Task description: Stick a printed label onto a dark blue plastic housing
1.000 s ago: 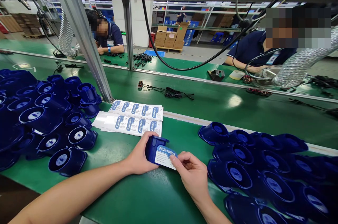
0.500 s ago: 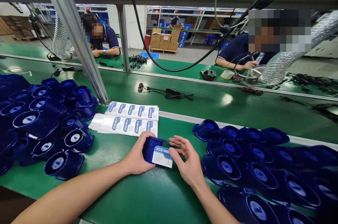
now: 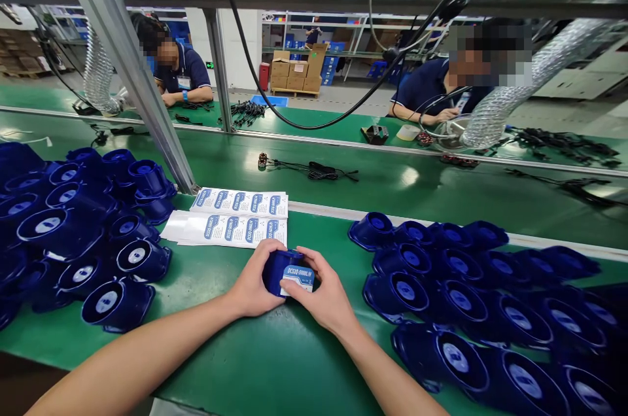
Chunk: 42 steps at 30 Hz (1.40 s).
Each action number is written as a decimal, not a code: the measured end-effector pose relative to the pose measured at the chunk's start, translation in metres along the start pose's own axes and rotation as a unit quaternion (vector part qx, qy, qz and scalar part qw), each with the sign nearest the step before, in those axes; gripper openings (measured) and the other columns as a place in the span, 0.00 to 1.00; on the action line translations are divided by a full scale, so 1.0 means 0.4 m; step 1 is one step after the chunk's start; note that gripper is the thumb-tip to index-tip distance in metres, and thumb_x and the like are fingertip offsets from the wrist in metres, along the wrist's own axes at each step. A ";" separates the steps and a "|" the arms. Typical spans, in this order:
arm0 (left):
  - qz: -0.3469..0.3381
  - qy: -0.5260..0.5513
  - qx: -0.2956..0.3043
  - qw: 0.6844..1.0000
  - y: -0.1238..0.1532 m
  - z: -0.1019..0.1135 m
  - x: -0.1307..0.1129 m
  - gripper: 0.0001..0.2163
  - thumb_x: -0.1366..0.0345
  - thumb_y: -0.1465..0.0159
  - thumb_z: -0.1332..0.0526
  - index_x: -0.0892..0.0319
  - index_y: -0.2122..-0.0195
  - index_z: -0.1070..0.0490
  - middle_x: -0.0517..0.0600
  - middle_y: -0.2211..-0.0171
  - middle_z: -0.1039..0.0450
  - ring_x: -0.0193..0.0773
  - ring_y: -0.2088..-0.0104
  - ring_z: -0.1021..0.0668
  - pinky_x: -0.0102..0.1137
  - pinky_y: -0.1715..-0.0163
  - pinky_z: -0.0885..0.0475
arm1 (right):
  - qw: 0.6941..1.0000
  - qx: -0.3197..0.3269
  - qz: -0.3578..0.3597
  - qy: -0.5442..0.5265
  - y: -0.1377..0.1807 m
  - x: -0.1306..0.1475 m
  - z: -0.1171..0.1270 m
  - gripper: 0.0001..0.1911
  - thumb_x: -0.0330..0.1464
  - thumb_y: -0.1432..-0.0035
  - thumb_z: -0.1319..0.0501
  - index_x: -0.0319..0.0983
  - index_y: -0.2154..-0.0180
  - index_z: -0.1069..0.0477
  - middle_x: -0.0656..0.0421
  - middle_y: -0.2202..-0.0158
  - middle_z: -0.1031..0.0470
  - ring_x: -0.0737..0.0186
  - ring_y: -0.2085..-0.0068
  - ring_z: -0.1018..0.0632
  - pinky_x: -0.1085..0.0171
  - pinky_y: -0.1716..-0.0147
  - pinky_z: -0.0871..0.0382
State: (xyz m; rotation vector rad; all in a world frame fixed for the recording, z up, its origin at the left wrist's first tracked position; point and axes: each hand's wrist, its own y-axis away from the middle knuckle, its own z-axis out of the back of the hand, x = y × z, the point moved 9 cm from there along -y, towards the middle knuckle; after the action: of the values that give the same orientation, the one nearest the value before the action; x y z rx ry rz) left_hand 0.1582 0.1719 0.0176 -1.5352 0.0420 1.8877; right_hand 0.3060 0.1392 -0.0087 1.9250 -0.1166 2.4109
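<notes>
In the middle of the green bench, a dark blue plastic housing (image 3: 276, 272) is held between my two hands. My left hand (image 3: 255, 280) wraps round its left side. A white and blue printed label (image 3: 298, 277) lies against the housing's face. My right hand (image 3: 321, 285) closes on the right side, its thumb pressed across the label and its fingers behind the housing. Just beyond my hands, sheets of the same labels (image 3: 240, 216) lie stacked on the bench.
Many blue housings (image 3: 59, 226) are heaped at the left, and rows of them (image 3: 461, 298) stand at the right. Behind the rail, a cable with a small coil (image 3: 318, 171) lies on the green conveyor surface (image 3: 383, 171). Two people (image 3: 184, 72) work across from me near flexible ducts (image 3: 510, 108).
My right hand has moved in from beside the housing and now grips it, thumb on the label. The label's right part, which stuck out, now bends against the housing. The view has shifted slightly.
</notes>
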 end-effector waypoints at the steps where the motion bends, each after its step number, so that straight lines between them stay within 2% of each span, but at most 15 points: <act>1: 0.004 0.002 0.000 1.000 0.000 0.001 0.001 0.34 0.72 0.47 0.30 0.52 0.40 0.38 0.56 0.43 0.36 0.52 0.43 0.28 0.47 0.41 0.30 | 1.000 0.009 0.002 0.014 0.003 0.005 -0.003 0.37 0.39 0.49 0.23 0.44 0.39 0.33 0.51 0.44 0.21 0.44 0.44 0.21 0.48 0.44 0.26; 5: -0.022 -0.007 -0.002 1.000 0.003 0.001 -0.012 0.32 0.72 0.47 0.31 0.52 0.41 0.37 0.56 0.43 0.36 0.52 0.42 0.29 0.48 0.39 0.32 | 0.998 0.031 -0.009 0.059 0.016 0.014 -0.006 0.43 0.37 0.52 0.22 0.46 0.39 0.38 0.52 0.44 0.22 0.43 0.43 0.21 0.47 0.45 0.27; 8: -0.025 -0.007 0.003 1.000 0.004 -0.003 -0.013 0.32 0.71 0.47 0.30 0.52 0.41 0.37 0.56 0.44 0.36 0.52 0.43 0.28 0.48 0.40 0.32 | 0.997 0.058 -0.019 0.054 0.017 0.010 -0.010 0.45 0.38 0.55 0.20 0.46 0.40 0.40 0.52 0.45 0.22 0.44 0.48 0.20 0.49 0.50 0.25; 12: -0.030 -0.004 0.018 0.999 0.001 -0.011 -0.017 0.31 0.68 0.45 0.28 0.52 0.41 0.37 0.56 0.43 0.36 0.52 0.43 0.28 0.47 0.40 0.31 | 0.997 0.059 -0.039 -0.016 0.006 -0.007 -0.005 0.43 0.40 0.60 0.17 0.45 0.48 0.37 0.55 0.54 0.18 0.50 0.59 0.18 0.55 0.60 0.24; 17: -0.061 -0.021 0.040 0.997 -0.002 -0.017 -0.038 0.30 0.69 0.42 0.28 0.51 0.41 0.37 0.58 0.41 0.37 0.53 0.39 0.29 0.48 0.37 0.34 | 0.985 0.051 -0.076 -0.147 -0.011 -0.026 -0.008 0.37 0.43 0.61 0.16 0.45 0.60 0.39 0.60 0.67 0.17 0.55 0.67 0.19 0.61 0.67 0.26; 21: -0.067 -0.006 0.054 0.996 0.001 -0.021 -0.031 0.31 0.69 0.42 0.27 0.51 0.40 0.37 0.59 0.40 0.38 0.54 0.38 0.30 0.49 0.37 0.34 | 0.972 0.052 -0.103 -0.206 -0.019 -0.034 -0.006 0.36 0.45 0.60 0.16 0.44 0.64 0.41 0.61 0.73 0.17 0.58 0.73 0.20 0.63 0.72 0.27; 23: -0.052 0.013 0.047 0.997 0.002 -0.022 -0.020 0.32 0.68 0.43 0.26 0.51 0.41 0.37 0.58 0.41 0.37 0.54 0.39 0.29 0.49 0.37 0.33 | 0.968 0.047 -0.111 -0.219 -0.021 -0.039 -0.003 0.34 0.46 0.57 0.17 0.43 0.62 0.37 0.58 0.70 0.16 0.56 0.71 0.18 0.61 0.69 0.25; 25: -0.010 0.048 -0.006 0.999 0.002 -0.006 0.000 0.34 0.66 0.44 0.24 0.51 0.41 0.39 0.57 0.41 0.38 0.53 0.39 0.29 0.48 0.37 0.32 | 0.961 0.045 -0.105 -0.252 -0.020 -0.042 -0.012 0.36 0.47 0.54 0.19 0.43 0.52 0.34 0.55 0.63 0.14 0.53 0.65 0.16 0.58 0.63 0.22; 27: 0.041 0.100 -0.083 0.991 0.006 0.016 0.023 0.38 0.65 0.45 0.23 0.50 0.40 0.44 0.58 0.39 0.39 0.52 0.39 0.29 0.49 0.37 0.31 | 0.951 0.051 -0.079 -0.296 -0.017 -0.040 -0.035 0.44 0.47 0.52 0.19 0.44 0.41 0.38 0.52 0.55 0.15 0.50 0.56 0.15 0.55 0.54 0.22; 29: 0.064 0.160 -0.116 0.978 0.009 0.019 0.033 0.42 0.64 0.45 0.22 0.48 0.39 0.51 0.58 0.38 0.40 0.52 0.38 0.29 0.50 0.35 0.32 | 0.945 0.061 -0.049 -0.318 -0.013 -0.039 -0.063 0.50 0.44 0.53 0.18 0.45 0.37 0.43 0.50 0.48 0.18 0.48 0.48 0.17 0.52 0.47 0.24; 32: 0.052 0.229 -0.068 0.970 0.006 -0.006 0.026 0.44 0.61 0.43 0.23 0.47 0.37 0.55 0.60 0.34 0.45 0.53 0.33 0.33 0.52 0.32 0.36 | 0.955 0.045 -0.034 -0.293 -0.014 -0.050 -0.081 0.44 0.41 0.54 0.18 0.43 0.41 0.37 0.49 0.48 0.19 0.46 0.48 0.18 0.49 0.47 0.23; 34: 0.049 0.250 -0.046 0.966 0.005 -0.007 0.028 0.40 0.59 0.41 0.24 0.47 0.38 0.52 0.59 0.31 0.50 0.54 0.31 0.36 0.50 0.32 0.36 | 0.965 0.019 -0.027 -0.260 -0.018 -0.050 -0.062 0.37 0.40 0.52 0.20 0.42 0.44 0.32 0.49 0.50 0.18 0.46 0.50 0.18 0.48 0.48 0.23; 36: 0.065 0.243 -0.041 0.967 0.003 0.009 0.041 0.35 0.59 0.40 0.25 0.46 0.41 0.48 0.57 0.30 0.51 0.53 0.33 0.34 0.48 0.36 0.31 | 0.976 0.017 0.001 -0.218 -0.022 -0.030 -0.034 0.33 0.39 0.50 0.21 0.41 0.46 0.29 0.49 0.49 0.19 0.45 0.49 0.18 0.48 0.47 0.22; 39: 0.087 0.187 -0.022 0.978 -0.008 0.042 0.057 0.35 0.60 0.40 0.24 0.45 0.41 0.47 0.55 0.33 0.44 0.48 0.42 0.26 0.44 0.44 0.26 | 0.985 0.061 0.065 -0.149 -0.020 0.014 -0.004 0.28 0.36 0.46 0.23 0.43 0.46 0.27 0.52 0.48 0.20 0.46 0.46 0.20 0.48 0.45 0.23; 42: 0.107 0.114 0.016 0.988 -0.018 0.059 0.061 0.39 0.61 0.40 0.25 0.44 0.34 0.48 0.56 0.36 0.40 0.49 0.43 0.27 0.43 0.46 0.26 | 0.984 0.098 0.096 -0.116 -0.017 0.029 0.009 0.27 0.35 0.43 0.26 0.44 0.43 0.28 0.54 0.45 0.21 0.48 0.44 0.21 0.49 0.42 0.25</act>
State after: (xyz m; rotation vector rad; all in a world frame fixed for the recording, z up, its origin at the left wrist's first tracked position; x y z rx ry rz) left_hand 0.1404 0.1995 0.0060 -1.7766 0.3515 1.8521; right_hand 0.3074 0.1456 0.0034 2.3829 -0.0806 2.3798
